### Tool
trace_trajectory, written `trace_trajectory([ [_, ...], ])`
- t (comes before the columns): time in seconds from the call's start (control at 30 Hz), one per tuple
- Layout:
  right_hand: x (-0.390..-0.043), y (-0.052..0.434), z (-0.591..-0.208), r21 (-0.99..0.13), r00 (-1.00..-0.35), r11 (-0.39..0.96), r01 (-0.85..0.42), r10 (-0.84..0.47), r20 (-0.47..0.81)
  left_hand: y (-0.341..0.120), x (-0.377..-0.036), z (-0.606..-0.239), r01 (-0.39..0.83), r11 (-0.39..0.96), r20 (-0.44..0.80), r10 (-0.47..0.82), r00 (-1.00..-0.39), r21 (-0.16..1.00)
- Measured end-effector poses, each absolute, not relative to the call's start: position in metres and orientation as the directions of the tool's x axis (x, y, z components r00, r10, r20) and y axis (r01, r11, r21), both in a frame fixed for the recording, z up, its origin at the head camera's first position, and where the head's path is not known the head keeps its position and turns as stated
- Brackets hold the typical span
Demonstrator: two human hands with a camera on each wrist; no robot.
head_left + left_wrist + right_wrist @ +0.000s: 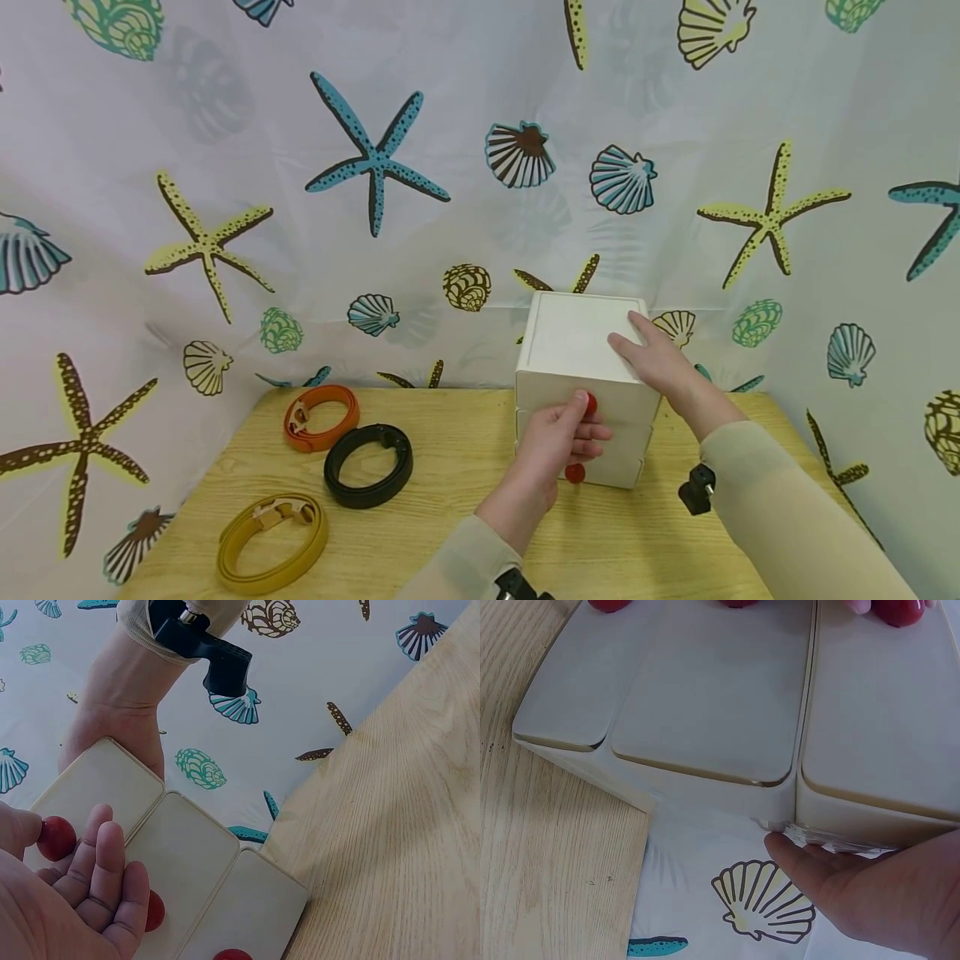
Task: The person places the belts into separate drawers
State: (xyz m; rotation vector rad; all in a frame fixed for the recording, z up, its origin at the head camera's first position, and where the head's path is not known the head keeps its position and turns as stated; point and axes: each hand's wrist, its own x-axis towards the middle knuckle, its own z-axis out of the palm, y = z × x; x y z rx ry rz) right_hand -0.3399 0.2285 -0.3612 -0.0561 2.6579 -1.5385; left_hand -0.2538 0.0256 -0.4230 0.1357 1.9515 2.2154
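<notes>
A white three-drawer box (577,333) stands on the table, its drawers fronted with round red knobs. My left hand (557,440) pinches the top drawer's knob (56,838) between thumb and index finger, while the other fingers extend in front of the middle drawer (184,855). The bottom drawer's knob (575,473) shows below that hand. My right hand (662,360) rests on the box's top right edge, thumb and a finger lying over the top. In the right wrist view, its fingers (802,862) lie along the box's side near the top drawer (877,712).
Three coiled belts lie on the left of the wooden table (450,517): an orange belt (341,437), a black belt (367,497) and a yellow belt (277,577). A curtain (465,225) printed with shells and starfish hangs behind the box and along both sides.
</notes>
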Motion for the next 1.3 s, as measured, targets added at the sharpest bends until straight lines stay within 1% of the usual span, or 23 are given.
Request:
trace_trajectory([
  [0.3, -0.330, 0.223, -0.351, -0.853, -0.996, 0.521, 0.008, -0.070, -0.052, 0.024, -0.253, -0.423, -0.092, -0.112, -0.067, 0.210, -0.975, 0.989],
  [1.3, -0.328, 0.222, -0.349, -0.838, -0.995, 0.545, 0.008, -0.075, -0.058, 0.019, -0.239, -0.421, -0.104, -0.119, -0.072, 0.245, -0.967, 0.987],
])
